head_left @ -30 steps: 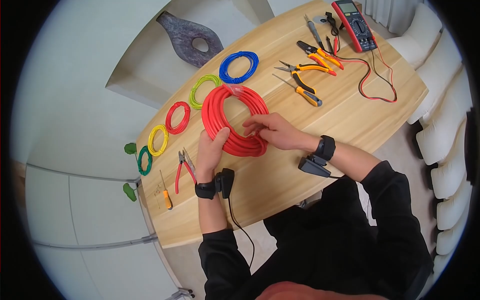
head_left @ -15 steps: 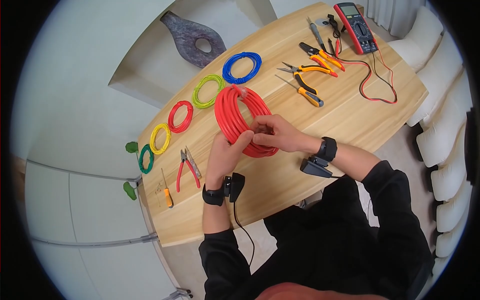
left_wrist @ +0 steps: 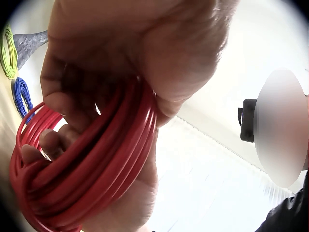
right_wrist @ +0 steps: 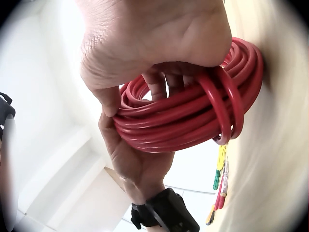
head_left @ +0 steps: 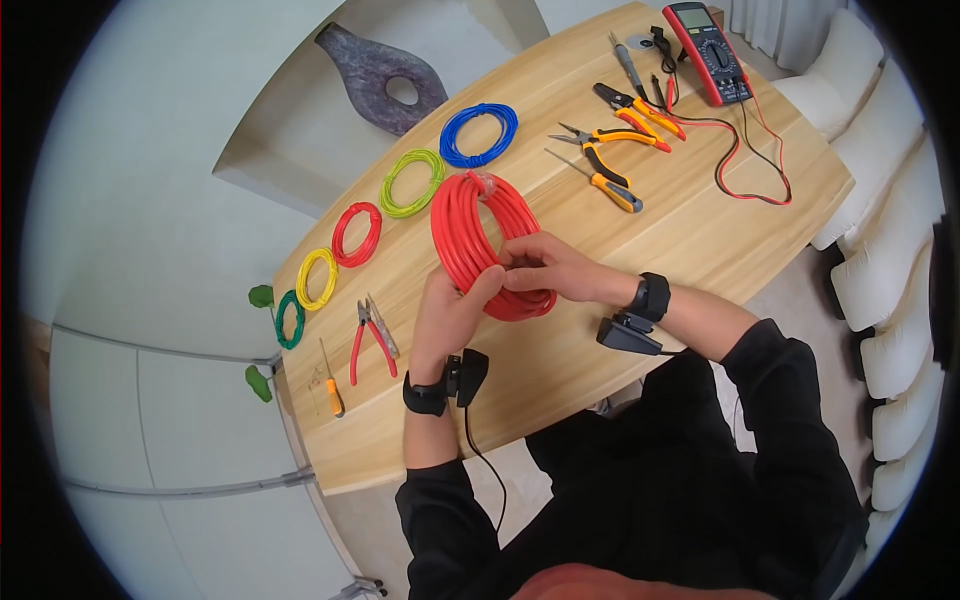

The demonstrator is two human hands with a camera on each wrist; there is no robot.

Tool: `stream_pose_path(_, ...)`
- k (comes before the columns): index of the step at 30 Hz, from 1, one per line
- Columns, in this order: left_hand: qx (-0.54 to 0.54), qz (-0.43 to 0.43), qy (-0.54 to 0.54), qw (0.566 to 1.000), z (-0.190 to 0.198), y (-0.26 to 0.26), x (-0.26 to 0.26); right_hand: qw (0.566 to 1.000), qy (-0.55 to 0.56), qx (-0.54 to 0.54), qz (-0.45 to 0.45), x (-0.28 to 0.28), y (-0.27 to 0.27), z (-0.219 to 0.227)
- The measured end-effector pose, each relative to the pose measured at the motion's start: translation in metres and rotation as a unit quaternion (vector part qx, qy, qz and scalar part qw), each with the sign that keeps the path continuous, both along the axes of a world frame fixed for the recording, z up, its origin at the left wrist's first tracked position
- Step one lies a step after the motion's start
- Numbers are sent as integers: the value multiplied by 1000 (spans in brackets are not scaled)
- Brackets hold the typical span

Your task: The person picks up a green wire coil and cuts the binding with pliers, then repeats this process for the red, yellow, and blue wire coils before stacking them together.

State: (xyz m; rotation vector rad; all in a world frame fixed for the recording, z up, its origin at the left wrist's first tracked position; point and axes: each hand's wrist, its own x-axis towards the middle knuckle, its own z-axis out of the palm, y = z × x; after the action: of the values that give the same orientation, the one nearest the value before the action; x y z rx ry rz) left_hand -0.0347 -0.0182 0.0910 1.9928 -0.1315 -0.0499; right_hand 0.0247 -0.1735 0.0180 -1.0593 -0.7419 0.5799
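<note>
A thick coil of red cable [head_left: 462, 232] is held tilted over the table, its far end bound with clear wrap [head_left: 486, 186]. My left hand [head_left: 450, 315] grips the near left side, thumb across the strands. From the right, my right hand [head_left: 560, 270] holds the near part, and the two thumbs almost meet there. Fingers of both hands reach through the middle of the coil [left_wrist: 96, 164] in the left wrist view. In the right wrist view, a cable loop [right_wrist: 227, 104] crosses around the bundle beneath the right palm.
Thin wire coils in blue [head_left: 478, 135], yellow-green [head_left: 412, 184], red [head_left: 357, 234], yellow [head_left: 317, 280] and green [head_left: 290, 320] line the far left edge. Red-handled cutters [head_left: 370, 345] and a screwdriver [head_left: 334, 390] lie left. Pliers [head_left: 605, 145], another screwdriver [head_left: 615, 190] and a multimeter [head_left: 712, 52] are right.
The red cable coil has tipped more upright and shifted slightly right. My left hand moved right with it, bringing its thumb beside the right hand, whose fingers closed onto the coil. Little differs since half a second ago.
</note>
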Motion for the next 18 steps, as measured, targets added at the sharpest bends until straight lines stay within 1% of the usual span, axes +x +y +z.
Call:
stream_pose_path(1,-6,-10,-2,1000,1,1,0,1000,0,0,1,-1,1,0)
stream_pose_path(3,-6,-19,4,1000,2,2,-1,995,67,74,-20,-4,3,2)
stream_pose_path(4,-6,-29,10,1000,2,3,-2,995,68,74,-20,-4,4,3)
stream_pose_path(7,-10,-34,15,999,2,3,-2,996,53,71,-33,-7,4,6)
stream_pose_path(9,2,-33,14,999,3,2,-2,998,-3,-3,-70,-8,0,14)
stream_pose_path(10,14,-31,13,999,4,1,-2,998,-2,2,-71,-8,-1,16)
stream_pose_path(12,24,-24,5,999,0,1,-2,984,-101,-35,-140,-8,0,19)
stream_pose_path(14,37,-22,-6,999,1,0,-1,985,-83,-21,-149,-5,7,17)
stream_pose_path(15,24,-4,-1,1000,3,-1,-2,986,-65,-15,-152,-3,9,17)
stream_pose_path(16,11,15,5,1000,4,-1,-1,985,-67,-9,-158,-2,9,18)
stream_pose_path(17,16,11,2,1000,4,0,-1,986,-69,-14,-153,-2,8,26)
stream_pose_path(18,-42,15,7,999,2,3,0,987,-71,-19,-146,-1,10,32)
